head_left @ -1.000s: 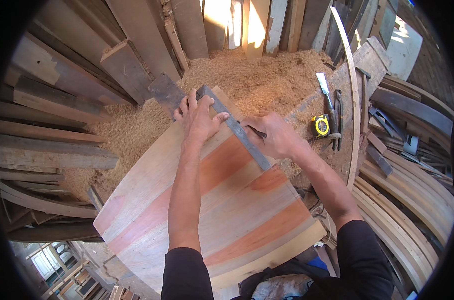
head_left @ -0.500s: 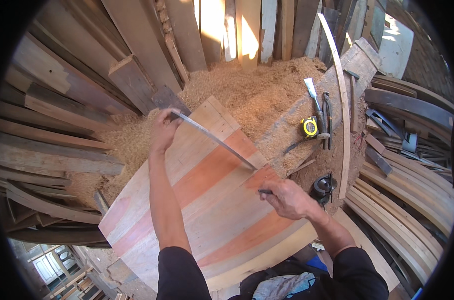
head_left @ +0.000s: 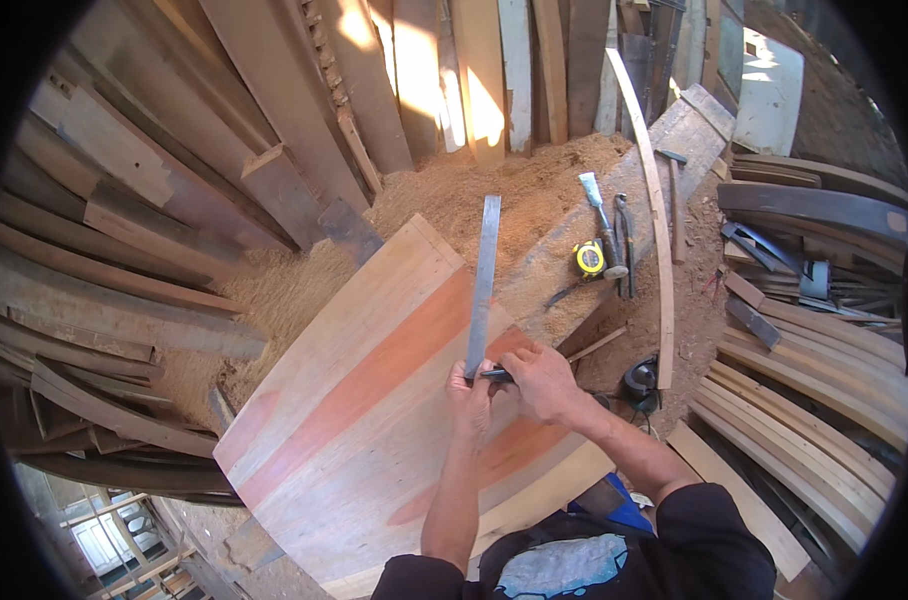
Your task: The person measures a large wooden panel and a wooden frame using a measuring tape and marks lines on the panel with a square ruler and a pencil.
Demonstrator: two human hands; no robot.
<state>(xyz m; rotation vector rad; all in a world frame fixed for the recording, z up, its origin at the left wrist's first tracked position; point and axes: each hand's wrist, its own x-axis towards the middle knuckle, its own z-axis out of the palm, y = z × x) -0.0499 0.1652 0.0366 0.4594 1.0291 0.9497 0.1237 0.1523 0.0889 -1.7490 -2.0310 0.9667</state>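
My left hand (head_left: 468, 398) is closed on the lower end of a flat metal ruler (head_left: 484, 280), which points away from me over the wooden panel (head_left: 374, 400). Close against it, my right hand (head_left: 542, 383) grips a short black pen-like tool (head_left: 495, 375), perhaps a marker. Its tip lies near the fingers of my left hand, and those fingers partly hide it. The broad panel below both hands has pale and reddish stripes and tapers toward its far end.
Right of the panel, a yellow tape measure (head_left: 589, 259), a chisel (head_left: 602, 215), pincers (head_left: 624, 245) and a hammer (head_left: 676, 200) lie on a dusty board. A long thin wooden strip (head_left: 654, 200) runs alongside. Sawdust (head_left: 434, 190) and stacked planks (head_left: 804, 400) surround the panel.
My left hand has come back from the panel's far left to my right hand. The ruler has swung from lying across the panel to pointing away from me.
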